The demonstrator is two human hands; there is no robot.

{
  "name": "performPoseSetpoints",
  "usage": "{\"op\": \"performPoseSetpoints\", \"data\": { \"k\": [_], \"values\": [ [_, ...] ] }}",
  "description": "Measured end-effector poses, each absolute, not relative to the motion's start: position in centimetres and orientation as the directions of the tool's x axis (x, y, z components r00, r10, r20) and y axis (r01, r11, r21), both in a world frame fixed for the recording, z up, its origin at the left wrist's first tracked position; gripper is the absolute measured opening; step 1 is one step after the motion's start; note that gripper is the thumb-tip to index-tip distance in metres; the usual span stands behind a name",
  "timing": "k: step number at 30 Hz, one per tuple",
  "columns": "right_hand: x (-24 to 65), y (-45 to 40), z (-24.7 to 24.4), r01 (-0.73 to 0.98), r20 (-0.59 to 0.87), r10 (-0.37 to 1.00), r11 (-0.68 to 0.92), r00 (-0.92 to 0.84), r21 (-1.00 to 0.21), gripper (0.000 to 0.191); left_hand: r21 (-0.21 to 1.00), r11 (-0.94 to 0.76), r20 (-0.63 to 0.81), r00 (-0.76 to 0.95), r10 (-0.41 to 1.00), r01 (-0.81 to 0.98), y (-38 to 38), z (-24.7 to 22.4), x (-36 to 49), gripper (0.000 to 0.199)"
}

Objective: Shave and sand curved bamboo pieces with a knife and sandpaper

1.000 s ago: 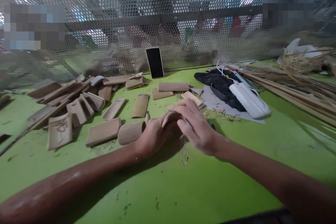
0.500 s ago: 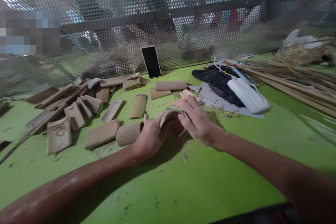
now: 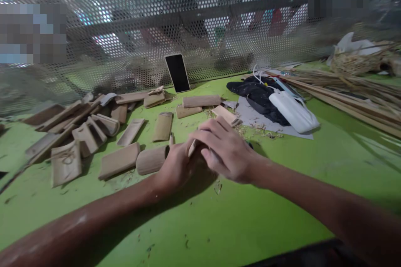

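My left hand (image 3: 176, 164) is closed around a curved piece of bamboo (image 3: 192, 147), held low over the green table. Only a pale edge of that piece shows between my hands. Across its top and far side bends my right hand (image 3: 227, 150), its fingers curled onto the piece and the thumb tucked beneath them. A small dark end (image 3: 250, 144) pokes out behind the right hand; I cannot tell what it belongs to. Just left of my left hand lies a rounded bamboo piece (image 3: 152, 160), with a flatter one (image 3: 119, 161) beside it.
More bamboo pieces (image 3: 86, 137) are heaped at the left. A phone (image 3: 177, 73) leans against the perforated metal screen (image 3: 213, 41). Right of centre lie a dark cloth (image 3: 263, 102) and a white power bank (image 3: 294, 110) with a cable. Long strips (image 3: 341, 100) cover the far right.
My right hand has moved left and curled over the bamboo piece, hiding its curved rim, which showed before. My left hand keeps its hold. The view has shifted slightly.
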State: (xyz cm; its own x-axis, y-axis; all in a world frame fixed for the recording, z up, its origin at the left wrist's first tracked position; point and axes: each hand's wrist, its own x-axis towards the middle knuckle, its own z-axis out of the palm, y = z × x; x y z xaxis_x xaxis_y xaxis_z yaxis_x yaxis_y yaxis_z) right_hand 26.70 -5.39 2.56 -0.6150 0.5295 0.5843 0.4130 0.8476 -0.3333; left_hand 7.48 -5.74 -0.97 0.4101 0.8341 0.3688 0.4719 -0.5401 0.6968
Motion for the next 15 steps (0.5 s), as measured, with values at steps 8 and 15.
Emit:
{"op": "performPoseSetpoints", "data": {
  "k": [8,15],
  "values": [
    [26.6,-5.4,2.5,0.413,0.577,0.571,0.821,-0.583,-0.394,0.037,0.733,-0.561,0.402,0.422,0.813,0.383,-5.3,-0.7,7.5,0.011],
    [26.7,-5.5,3.6,0.294,0.499,0.626,0.752,-0.6,-0.59,0.04,0.748,-0.573,0.374,0.5,0.781,0.336,-4.4,-0.9,7.1,0.014]
  ]
}}
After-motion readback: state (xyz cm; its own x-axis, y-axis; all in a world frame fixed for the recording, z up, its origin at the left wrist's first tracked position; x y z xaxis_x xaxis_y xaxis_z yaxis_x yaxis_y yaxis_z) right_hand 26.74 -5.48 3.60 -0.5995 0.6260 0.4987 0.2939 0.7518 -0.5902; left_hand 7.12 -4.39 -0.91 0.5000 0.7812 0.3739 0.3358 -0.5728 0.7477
